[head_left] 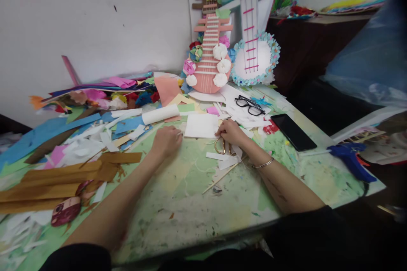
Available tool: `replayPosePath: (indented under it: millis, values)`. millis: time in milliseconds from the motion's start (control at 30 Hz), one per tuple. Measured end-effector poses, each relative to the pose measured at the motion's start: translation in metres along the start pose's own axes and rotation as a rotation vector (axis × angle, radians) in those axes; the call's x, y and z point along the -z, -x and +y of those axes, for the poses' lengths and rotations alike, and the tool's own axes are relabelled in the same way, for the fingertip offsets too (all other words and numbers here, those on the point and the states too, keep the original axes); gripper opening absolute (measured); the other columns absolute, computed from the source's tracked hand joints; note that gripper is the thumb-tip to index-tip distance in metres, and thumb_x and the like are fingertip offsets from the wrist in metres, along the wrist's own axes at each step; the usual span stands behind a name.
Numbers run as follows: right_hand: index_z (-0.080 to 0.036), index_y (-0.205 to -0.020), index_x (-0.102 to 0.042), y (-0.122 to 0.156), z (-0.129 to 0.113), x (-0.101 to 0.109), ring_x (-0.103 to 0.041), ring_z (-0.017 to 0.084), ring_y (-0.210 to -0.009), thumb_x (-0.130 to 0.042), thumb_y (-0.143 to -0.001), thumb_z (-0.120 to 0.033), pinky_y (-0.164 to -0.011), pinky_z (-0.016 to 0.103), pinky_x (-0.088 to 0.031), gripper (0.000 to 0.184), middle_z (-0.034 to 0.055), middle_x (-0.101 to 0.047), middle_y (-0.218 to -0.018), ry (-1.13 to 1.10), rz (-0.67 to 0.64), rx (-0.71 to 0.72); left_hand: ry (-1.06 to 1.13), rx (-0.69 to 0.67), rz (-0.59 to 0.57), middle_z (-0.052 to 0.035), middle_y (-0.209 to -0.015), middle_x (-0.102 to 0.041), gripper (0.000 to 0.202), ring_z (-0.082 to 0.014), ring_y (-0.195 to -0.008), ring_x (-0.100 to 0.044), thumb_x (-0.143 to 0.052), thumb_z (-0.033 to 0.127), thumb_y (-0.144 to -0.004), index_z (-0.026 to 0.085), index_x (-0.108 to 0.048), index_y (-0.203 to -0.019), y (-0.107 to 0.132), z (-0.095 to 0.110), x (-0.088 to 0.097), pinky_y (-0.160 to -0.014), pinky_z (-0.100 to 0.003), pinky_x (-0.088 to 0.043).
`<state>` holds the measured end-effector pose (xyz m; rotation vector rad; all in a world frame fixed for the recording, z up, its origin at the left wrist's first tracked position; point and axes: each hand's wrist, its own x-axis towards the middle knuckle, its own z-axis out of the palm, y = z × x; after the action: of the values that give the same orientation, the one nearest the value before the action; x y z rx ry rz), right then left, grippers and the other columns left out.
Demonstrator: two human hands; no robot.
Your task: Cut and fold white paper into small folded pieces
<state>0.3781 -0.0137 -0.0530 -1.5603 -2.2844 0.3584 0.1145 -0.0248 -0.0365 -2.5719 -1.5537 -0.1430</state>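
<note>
A white square block or stack of paper (201, 125) lies flat on the green, paint-stained table. Just off its left edge is my left hand (168, 140), fingers curled in, with a small whitish bit at the fingertips that I cannot make out. My right hand (231, 132) is closed at the block's right edge, its fingertips pressed together; what they pinch, if anything, is hidden. Gold-handled scissors (220, 146) lie below that hand, partly covered by it. White paper strips (219, 156) and a thin wooden stick (220, 178) rest nearer to me.
Glasses (249, 105), a black phone (294, 132) and a blue glue gun (352, 161) lie to the right. Two paper-decorated instrument models, one pink (208, 70), one white and blue (254, 57), stand behind. Brown paper strips (60, 182) and colourful scraps cover the left side.
</note>
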Motion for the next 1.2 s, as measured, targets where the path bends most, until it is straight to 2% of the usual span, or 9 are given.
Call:
replayPosePath:
  millis: [67, 133, 233, 333, 533, 733, 933, 1067, 1200]
  values:
    - [-0.019, -0.085, -0.077, 0.002, -0.001, 0.006, -0.060, 0.017, -0.088, -0.051, -0.071, -0.002, -0.083, 0.025, -0.041, 0.034, 0.0039, -0.072, -0.090, 0.002, 0.010, -0.029, 0.033, -0.069, 0.036, -0.0158, -0.119, -0.061, 0.035, -0.0276, -0.110, -0.055, -0.049, 0.028, -0.085, 0.013, -0.062, -0.114, -0.010, 0.002, -0.002, -0.092, -0.040, -0.042]
    - [-0.017, -0.092, -0.075, 0.005, -0.003, 0.015, -0.061, 0.016, -0.089, -0.047, -0.074, -0.003, -0.082, 0.024, -0.042, 0.035, 0.0054, -0.071, -0.095, 0.014, 0.019, -0.079, 0.086, -0.191, 0.028, -0.0138, -0.129, -0.056, 0.037, -0.0264, -0.118, -0.050, -0.052, 0.026, -0.084, 0.017, -0.058, -0.120, -0.019, 0.006, -0.005, -0.097, -0.042, -0.039]
    - [-0.014, -0.092, -0.072, 0.012, -0.009, 0.030, -0.064, 0.018, -0.082, -0.049, -0.076, -0.008, -0.073, 0.026, -0.044, 0.029, 0.0076, -0.072, -0.088, 0.050, -0.029, -0.155, 0.161, -0.334, -0.029, -0.0113, -0.115, -0.063, 0.026, -0.0236, -0.109, -0.056, -0.048, 0.017, -0.084, 0.020, -0.065, -0.105, -0.026, 0.010, -0.007, -0.093, -0.041, -0.042]
    - [-0.014, -0.079, -0.071, 0.022, -0.022, 0.038, -0.065, 0.023, -0.074, -0.061, -0.071, -0.017, -0.063, 0.028, -0.044, 0.013, 0.0102, -0.070, -0.077, 0.096, -0.143, -0.190, 0.199, -0.360, -0.066, -0.0091, -0.100, -0.067, 0.023, -0.0208, -0.098, -0.060, -0.047, 0.015, -0.083, 0.020, -0.067, -0.094, -0.029, 0.005, -0.009, -0.088, -0.035, -0.045]
    - [-0.011, -0.096, -0.065, 0.033, -0.044, 0.027, -0.065, 0.034, -0.087, -0.065, -0.070, -0.017, -0.065, 0.036, -0.047, 0.027, 0.0242, -0.067, -0.097, 0.186, -0.230, -0.319, 0.335, -0.326, -0.101, -0.0075, -0.092, -0.070, 0.021, -0.0197, -0.093, -0.063, -0.049, 0.019, -0.083, 0.021, -0.070, -0.087, -0.037, -0.011, -0.010, -0.086, -0.031, -0.046]
    - [-0.010, -0.112, -0.055, 0.033, -0.044, 0.030, -0.064, 0.034, -0.093, -0.063, -0.069, -0.014, -0.066, 0.035, -0.046, 0.044, 0.0233, -0.066, -0.102, 0.159, -0.276, -0.356, 0.585, -0.199, -0.052, -0.0061, -0.089, -0.074, 0.018, -0.0199, -0.088, -0.066, -0.057, 0.029, -0.078, 0.020, -0.072, -0.078, -0.043, -0.019, -0.018, -0.081, -0.028, -0.048]
    - [-0.008, -0.118, -0.048, 0.034, -0.044, 0.027, -0.063, 0.037, -0.097, -0.066, -0.059, -0.012, -0.066, 0.035, -0.045, 0.062, 0.0241, -0.065, -0.104, 0.088, -0.233, -0.434, 0.876, 0.082, 0.154, -0.0049, -0.073, -0.072, 0.029, -0.0188, -0.069, -0.065, -0.057, 0.040, -0.075, 0.015, -0.072, -0.075, -0.041, -0.024, -0.022, -0.066, -0.028, -0.052]
    - [-0.010, -0.120, -0.046, 0.032, -0.034, 0.032, -0.064, 0.034, -0.089, -0.070, -0.051, -0.012, -0.060, 0.031, -0.044, 0.073, 0.0187, -0.067, -0.096, -0.073, -0.198, -0.457, 1.066, 0.277, 0.366, -0.0069, -0.071, -0.070, 0.044, -0.0166, -0.063, -0.063, -0.056, 0.051, -0.074, 0.010, -0.070, -0.081, -0.028, -0.032, -0.007, -0.064, -0.031, -0.055]
    - [-0.013, -0.117, -0.045, 0.031, -0.018, 0.048, -0.062, 0.020, -0.057, -0.065, -0.060, -0.017, -0.049, 0.027, -0.042, 0.061, 0.0068, -0.066, -0.073, -0.377, -0.184, -0.449, 1.159, 0.407, 0.582, -0.0063, -0.071, -0.068, 0.048, -0.0141, -0.061, -0.061, -0.061, 0.055, -0.069, 0.009, -0.069, -0.083, 0.003, -0.053, 0.025, -0.063, -0.031, -0.057]
